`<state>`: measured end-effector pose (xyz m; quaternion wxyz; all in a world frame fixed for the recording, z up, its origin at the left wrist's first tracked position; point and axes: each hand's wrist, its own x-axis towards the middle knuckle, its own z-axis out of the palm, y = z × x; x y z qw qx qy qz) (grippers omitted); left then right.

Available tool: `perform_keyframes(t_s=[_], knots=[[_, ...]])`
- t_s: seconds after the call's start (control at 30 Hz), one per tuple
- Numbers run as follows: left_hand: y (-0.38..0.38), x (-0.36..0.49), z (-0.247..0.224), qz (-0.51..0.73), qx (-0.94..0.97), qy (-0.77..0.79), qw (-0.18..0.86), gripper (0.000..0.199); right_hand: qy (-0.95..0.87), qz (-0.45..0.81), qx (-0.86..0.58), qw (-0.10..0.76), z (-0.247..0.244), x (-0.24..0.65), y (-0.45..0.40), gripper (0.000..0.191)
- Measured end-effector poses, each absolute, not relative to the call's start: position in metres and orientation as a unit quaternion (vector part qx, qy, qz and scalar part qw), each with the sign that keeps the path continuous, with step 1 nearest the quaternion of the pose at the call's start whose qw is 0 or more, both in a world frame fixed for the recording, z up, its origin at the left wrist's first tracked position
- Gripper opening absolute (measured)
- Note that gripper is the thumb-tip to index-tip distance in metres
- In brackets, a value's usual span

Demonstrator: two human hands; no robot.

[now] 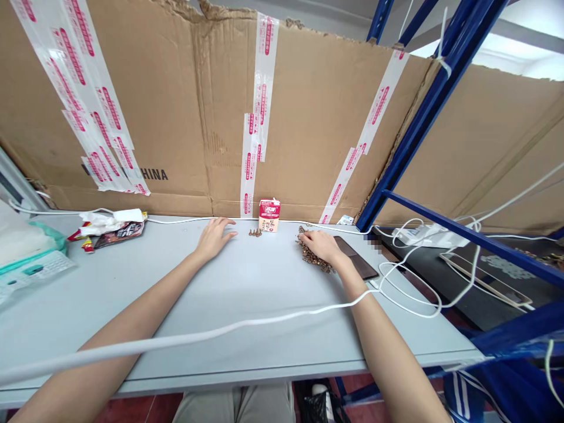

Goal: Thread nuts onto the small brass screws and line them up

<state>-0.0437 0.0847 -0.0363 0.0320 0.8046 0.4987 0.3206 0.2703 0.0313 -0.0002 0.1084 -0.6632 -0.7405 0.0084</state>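
Note:
My left hand [214, 239] rests on the grey table [247, 282], its fingers stretched to the right and apart, with nothing in them. Just beyond its fingertips stand several small bronze-coloured pieces that look like screws [255, 233], in a short row. Beside that row is a small red and cream carton [269, 216], upright. My right hand [321, 244] is at a heap of similar bronze pieces [315, 258], its fingertips pressed together on the far edge. Whatever may be between those fingertips is too small to tell.
A dark phone [356, 258] lies right of my right hand. A white cable [247, 322] crosses in front of both forearms. Snack wrappers [118, 232] and a plastic bag [26, 247] are on the left. Cardboard [308, 117] walls the back; a blue frame [418, 117] stands right.

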Motion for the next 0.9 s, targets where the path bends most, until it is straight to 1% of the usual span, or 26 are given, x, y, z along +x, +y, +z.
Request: perform_keyframes(t_s=[0.07,0.13,0.2,0.3,0.4,0.47,0.53,0.7,0.77,0.9], knots=[[0.095,-0.06,-0.039,0.3,0.805,0.511,0.026,0.035,-0.719,0.03,-0.691,0.07,0.001,0.286,0.033,0.048],[0.101,-0.07,-0.041,0.28,0.804,0.523,0.026,0.037,-0.69,0.012,-0.72,0.073,0.004,0.298,0.032,0.053],[0.103,-0.075,-0.042,0.266,0.796,0.544,0.016,0.037,-0.653,-0.042,-0.746,0.125,0.009,0.309,0.029,0.054],[0.102,-0.078,-0.042,0.259,0.77,0.582,-0.024,0.036,-0.58,-0.126,-0.763,0.257,0.012,0.331,0.021,0.055],[0.101,-0.082,-0.043,0.251,0.742,0.618,-0.069,0.035,-0.56,-0.148,-0.726,0.369,0.004,0.362,0.009,0.061],[0.101,-0.087,-0.045,0.244,0.726,0.637,-0.088,0.035,-0.577,-0.138,-0.702,0.393,-0.006,0.383,0.001,0.063],[0.102,-0.091,-0.047,0.239,0.711,0.655,-0.093,0.037,-0.594,-0.118,-0.698,0.382,-0.016,0.399,-0.005,0.063],[0.099,-0.094,-0.051,0.217,0.668,0.708,-0.072,0.052,-0.612,-0.071,-0.725,0.308,-0.029,0.405,-0.014,0.059],[0.096,-0.093,-0.051,0.206,0.666,0.713,-0.07,0.051,-0.618,-0.057,-0.732,0.28,-0.03,0.399,-0.016,0.058],[0.09,-0.093,-0.049,0.189,0.681,0.704,-0.066,0.041,-0.625,-0.042,-0.738,0.251,-0.031,0.392,-0.019,0.056]])
